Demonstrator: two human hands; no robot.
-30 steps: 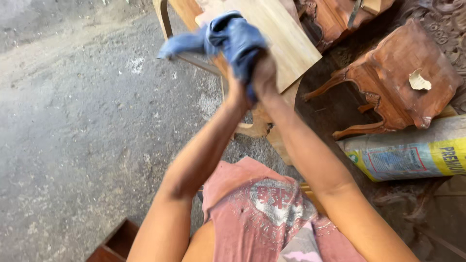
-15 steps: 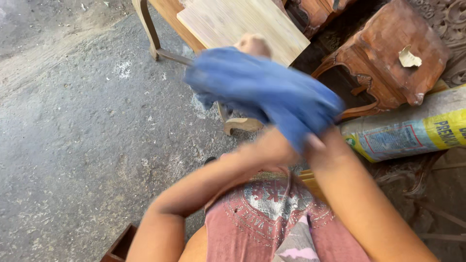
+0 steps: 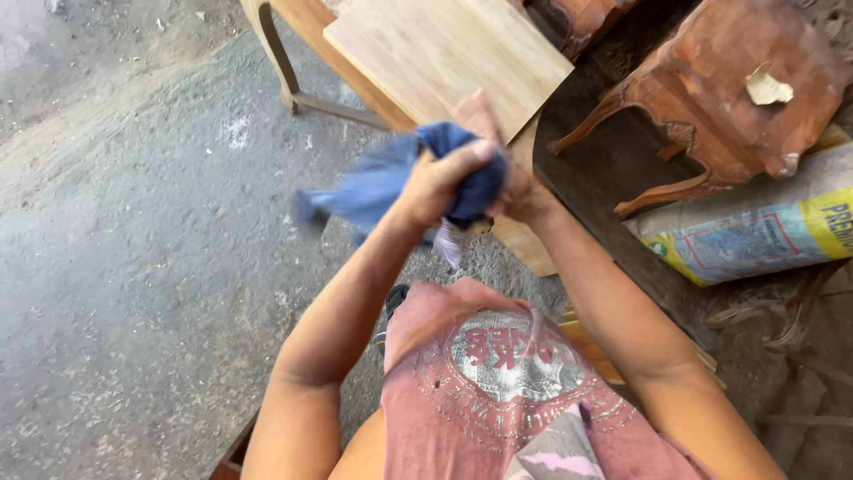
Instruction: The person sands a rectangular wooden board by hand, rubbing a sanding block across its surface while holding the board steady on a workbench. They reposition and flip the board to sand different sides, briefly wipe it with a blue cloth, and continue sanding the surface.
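Two hands: both are closed on one blue cloth (image 3: 449, 173), held up in front of the chest, over the near edge of the pale wooden board (image 3: 449, 58).
Left hand (image 3: 440, 182): fingers wrapped over the top of the bunched cloth, clamped tight on it.
Right hand (image 3: 511, 182): pressed against the far side of the bundle, fingers curled around it, partly hidden by the cloth.
Cloth now: gathered into a tight ball between the hands, with one loose tail trailing out to the left, blurred by motion.
Change: half a second ago the cloth was spread wide and flapping across the view; now it is wadded up small. A second ago it was also bunched, so it has been shaken open and gathered again.
What that means: my reading is that the cloth is being shaken out and re-folded into a pad fit for the hand.
Board: unfinished light wood, lying on a frame with a curved leg (image 3: 267, 49), just beyond the hands.
Right side: an overturned reddish carved stool (image 3: 737, 80) with a scrap of paper (image 3: 767, 87) on it, and a printed sack (image 3: 755, 236) lying beside it.
Ground: grey concrete (image 3: 124, 267) dusted with sawdust.
In the way: nothing lies between the hands and the board; the stool and sack crowd the right.
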